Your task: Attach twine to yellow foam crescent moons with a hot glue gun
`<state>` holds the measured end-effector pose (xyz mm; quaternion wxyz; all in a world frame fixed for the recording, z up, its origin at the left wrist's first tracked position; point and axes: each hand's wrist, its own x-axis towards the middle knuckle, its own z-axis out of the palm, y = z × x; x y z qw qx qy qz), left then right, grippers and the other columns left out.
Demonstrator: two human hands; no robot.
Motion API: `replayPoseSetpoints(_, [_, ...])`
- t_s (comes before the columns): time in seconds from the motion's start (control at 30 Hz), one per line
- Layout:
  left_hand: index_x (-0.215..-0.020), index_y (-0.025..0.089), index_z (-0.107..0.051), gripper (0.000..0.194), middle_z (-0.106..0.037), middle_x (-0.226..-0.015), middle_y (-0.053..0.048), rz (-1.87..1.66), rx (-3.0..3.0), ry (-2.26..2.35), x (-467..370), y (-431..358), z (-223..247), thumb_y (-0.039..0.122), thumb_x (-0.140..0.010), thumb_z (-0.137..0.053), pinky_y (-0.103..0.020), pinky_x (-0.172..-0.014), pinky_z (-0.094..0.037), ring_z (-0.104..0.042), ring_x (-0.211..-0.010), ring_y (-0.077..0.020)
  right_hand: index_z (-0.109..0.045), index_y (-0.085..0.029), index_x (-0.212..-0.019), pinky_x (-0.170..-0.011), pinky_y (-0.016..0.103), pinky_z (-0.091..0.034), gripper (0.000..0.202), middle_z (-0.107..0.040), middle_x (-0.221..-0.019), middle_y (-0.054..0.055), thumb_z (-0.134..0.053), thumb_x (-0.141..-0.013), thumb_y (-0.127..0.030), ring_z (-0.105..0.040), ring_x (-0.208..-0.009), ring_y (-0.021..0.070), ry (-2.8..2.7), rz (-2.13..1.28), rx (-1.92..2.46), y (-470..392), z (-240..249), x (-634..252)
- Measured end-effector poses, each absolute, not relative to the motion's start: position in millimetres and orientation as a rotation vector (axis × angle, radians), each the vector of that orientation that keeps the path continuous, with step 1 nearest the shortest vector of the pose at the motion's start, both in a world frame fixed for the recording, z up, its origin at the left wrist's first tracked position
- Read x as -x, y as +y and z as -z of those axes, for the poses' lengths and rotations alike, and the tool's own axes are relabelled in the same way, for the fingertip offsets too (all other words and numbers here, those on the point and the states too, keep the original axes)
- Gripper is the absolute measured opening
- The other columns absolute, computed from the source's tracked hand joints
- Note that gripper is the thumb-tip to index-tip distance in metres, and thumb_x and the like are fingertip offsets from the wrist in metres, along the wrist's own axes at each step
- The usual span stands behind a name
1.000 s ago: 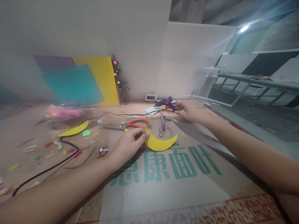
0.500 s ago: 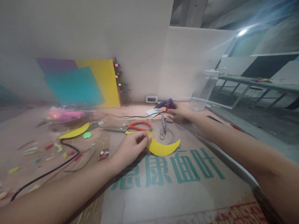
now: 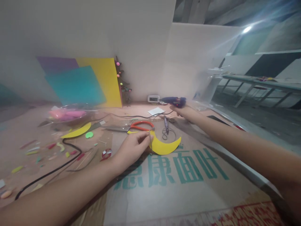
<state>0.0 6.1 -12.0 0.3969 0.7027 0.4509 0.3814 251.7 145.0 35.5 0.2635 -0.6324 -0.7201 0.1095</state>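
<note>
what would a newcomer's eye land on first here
Probably the bright yellow crescent near the centre, held by the left hand beside the orange-handled scissors. Beyond it, the right hand grips a dark blue glue gun. At the back left, purple, teal and yellow sheets stand out too.

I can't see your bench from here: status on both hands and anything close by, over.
Left hand pinching yellow crescent. Right hand gripping glue gun. Orange-handled scissors lying just beyond left hand.
</note>
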Motion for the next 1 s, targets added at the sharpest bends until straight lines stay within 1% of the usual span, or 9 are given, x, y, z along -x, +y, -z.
replayPoseSetpoints(0.07, [-0.07,0.015,-0.056,0.033,-0.049,-0.062,0.003,-0.979,-1.803,1.135,0,6,11,0.038,-0.092,-0.047,-0.021,-0.054,-0.034,-0.045,-0.059,-0.0107,-0.066,-0.018,-0.066,-0.057,0.032,-0.046,0.049,-0.065,-0.063,0.008,-0.051,-0.085,-0.06,-0.061,-0.063,0.0217,-1.944,-0.29,1.715,118,-40,-250])
replayPoseSetpoints(0.1, [-0.067,0.015,-0.055,0.034,-0.048,-0.061,0.003,-0.984,-1.816,1.133,0,6,11,0.037,-0.092,-0.048,-0.021,-0.053,-0.034,-0.044,-0.059,-0.0105,-0.065,-0.018,-0.067,-0.059,0.032,-0.048,0.047,-0.068,-0.068,0.008,-0.052,-0.086,-0.059,-0.063,-0.066,0.0218,-1.967,-0.319,1.633,104,-42,-250])
replayPoseSetpoints(0.17, [-0.065,0.015,-0.055,0.034,-0.049,-0.06,0.003,-0.985,-1.823,1.14,1,6,10,0.037,-0.091,-0.05,-0.02,-0.053,-0.034,-0.044,-0.058,-0.0103,-0.067,-0.021,-0.084,-0.07,0.032,-0.052,0.032,-0.072,-0.08,0.006,-0.055,-0.088,-0.05,-0.067,-0.078,0.0219,-1.998,-0.436,1.35,78,-43,-249])
replayPoseSetpoints(0.23, [-0.07,0.015,-0.058,0.031,-0.053,-0.061,0.002,-0.974,-1.778,1.164,1,6,10,0.039,-0.089,-0.053,-0.02,-0.052,-0.035,-0.047,-0.057,-0.0104,-0.066,-0.022,-0.096,-0.078,0.035,-0.055,0.026,-0.073,-0.093,0.006,-0.059,-0.087,-0.045,-0.069,-0.084,0.0218,-1.997,-0.548,1.159,61,-36,-249])
replayPoseSetpoints(0.3, [-0.077,0.015,-0.061,0.028,-0.057,-0.063,0.002,-0.977,-1.695,1.188,1,6,10,0.041,-0.087,-0.057,-0.02,-0.052,-0.038,-0.05,-0.056,-0.011,-0.066,-0.022,-0.097,-0.08,0.037,-0.056,0.027,-0.072,-0.098,0.006,-0.061,-0.086,-0.046,-0.069,-0.085,0.0219,-1.997,-0.62,1.048,54,-21,-249])
replayPoseSetpoints(0.5, [-0.078,0.016,-0.06,0.033,-0.059,-0.06,0.001,-1.02,-1.596,1.192,1,6,11,0.048,-0.086,-0.058,-0.022,-0.052,-0.042,-0.054,-0.054,-0.0125,-0.065,-0.022,-0.082,-0.076,0.04,-0.056,0.026,-0.07,-0.083,0.004,-0.069,-0.08,-0.048,-0.067,-0.078,0.0222,-1.846,-0.482,0.904,49,19,-247])
replayPoseSetpoints(0.73, [-0.076,0.015,-0.06,0.033,-0.055,-0.057,0.003,-1.035,-1.631,1.223,0,5,9,0.045,-0.088,-0.056,-0.02,-0.048,-0.036,-0.047,-0.051,-0.01,-0.065,-0.024,-0.092,-0.069,0.038,-0.056,0.032,-0.071,-0.087,0.005,-0.06,-0.085,-0.055,-0.067,-0.078,0.0232,-1.997,-0.527,0.927,20,-6,-247])
replayPoseSetpoints(0.9, [-0.068,0.017,-0.052,0.032,-0.052,-0.055,0.004,-1.027,-1.657,1.238,0,5,9,0.042,-0.088,-0.056,-0.019,-0.048,-0.036,-0.047,-0.05,-0.0094,-0.064,-0.024,-0.079,-0.06,0.036,-0.055,0.035,-0.069,-0.075,0.004,-0.059,-0.084,-0.058,-0.066,-0.068,0.0223,-2.092,-0.499,1.064,20,-1,-248])
replayPoseSetpoints(1.0, [-0.069,0.018,-0.05,0.031,-0.05,-0.053,0.005,-1.003,-1.608,1.216,-1,4,9,0.043,-0.087,-0.057,-0.019,-0.046,-0.036,-0.046,-0.047,-0.0089,-0.064,-0.025,-0.07,-0.057,0.035,-0.054,0.038,-0.065,-0.065,0.003,-0.053,-0.087,-0.057,-0.064,-0.06,0.0202,-2.099,-0.476,1.02,26,3,-249])
